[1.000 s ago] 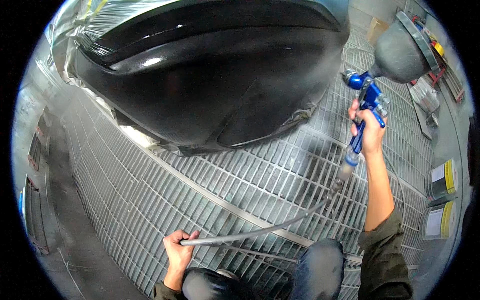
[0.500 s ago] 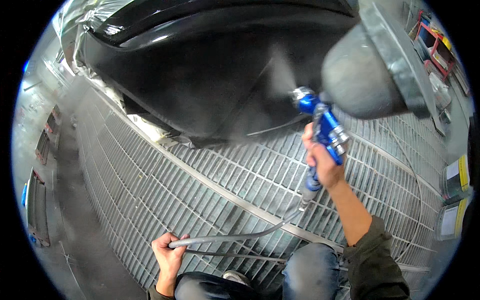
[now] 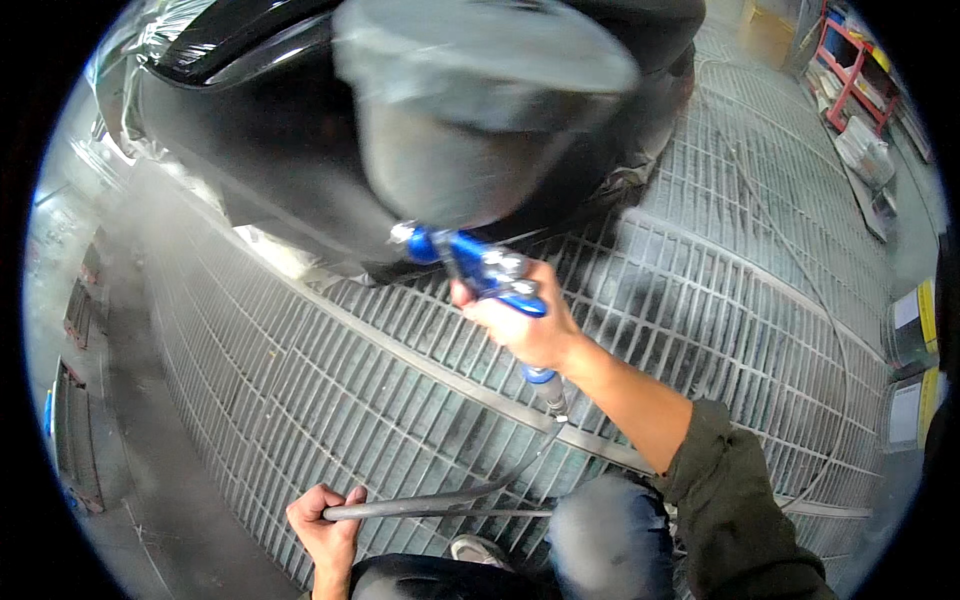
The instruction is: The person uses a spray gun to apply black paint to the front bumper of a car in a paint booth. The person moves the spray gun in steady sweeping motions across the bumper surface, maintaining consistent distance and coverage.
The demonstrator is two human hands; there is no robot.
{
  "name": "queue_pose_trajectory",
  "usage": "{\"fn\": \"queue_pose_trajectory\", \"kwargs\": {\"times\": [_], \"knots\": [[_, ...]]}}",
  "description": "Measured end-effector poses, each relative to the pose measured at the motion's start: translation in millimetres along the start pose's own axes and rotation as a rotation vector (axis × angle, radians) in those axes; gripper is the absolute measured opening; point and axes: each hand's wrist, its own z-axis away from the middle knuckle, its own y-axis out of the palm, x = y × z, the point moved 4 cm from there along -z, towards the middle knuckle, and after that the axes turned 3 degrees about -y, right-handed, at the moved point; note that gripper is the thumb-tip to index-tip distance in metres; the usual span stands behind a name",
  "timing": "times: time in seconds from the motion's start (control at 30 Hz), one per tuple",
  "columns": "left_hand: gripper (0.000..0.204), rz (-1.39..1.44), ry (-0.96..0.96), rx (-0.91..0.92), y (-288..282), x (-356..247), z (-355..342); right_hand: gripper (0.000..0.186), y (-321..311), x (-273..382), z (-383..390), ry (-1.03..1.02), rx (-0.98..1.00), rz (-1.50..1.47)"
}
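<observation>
My right hand point(image 3: 522, 322) is closed around a blue spray gun point(image 3: 470, 266), held low in front of a black vehicle body panel point(image 3: 230, 140). The large grey cup point(image 3: 470, 110) on the gun is motion-blurred and hides the middle of the panel. A faint pale haze shows near the nozzle. A grey hose point(image 3: 430, 508) runs from the bottom of the gun to my left hand point(image 3: 325, 525), which grips it low at the left. Clear plastic sheeting point(image 3: 155, 25) wraps the panel's upper left edge, with pale masking material point(image 3: 280, 255) below.
Slatted metal grating point(image 3: 760, 390) forms the floor under my knees and shoe, with a loose thin line across its right side. A red rack point(image 3: 843, 78) with items stands at upper right, two cans with yellow tops point(image 3: 908, 330) at right, and low metal stands point(image 3: 78, 440) at left.
My right hand has swept the spray gun leftward across the panel, the cup now covering its middle. My left hand, still on the hose, has shifted slightly left and down in view.
</observation>
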Motion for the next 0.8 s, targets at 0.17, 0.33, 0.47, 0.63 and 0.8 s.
{"fn": "queue_pose_trajectory", "kwargs": {"times": [0.17,0.33,0.47,0.63,0.8], "knots": [[0.039,-0.053,0.0,0.091,25.6,-14.3,-4.1,0.015,-103.8,29.7,25.5,-0.015,-0.326,0.046],[0.037,-0.164,0.068,0.19,49.4,-27.9,-7.0,0.013,-183.3,69.1,30.1,-0.193,-0.571,0.204],[0.032,-0.149,0.12,0.256,51.0,-25.9,-12.8,0.01,-230.2,77.3,32.4,-0.317,-0.791,0.279],[0.033,-0.158,0.075,0.202,40.5,-19.0,-8.0,0.013,-178.9,43.5,39.4,-0.05,-0.578,0.239],[0.037,-0.22,0.137,0.167,33.5,-24.2,-7.3,0.019,-93.2,-8.6,54.2,0.095,-0.306,0.011]]}}
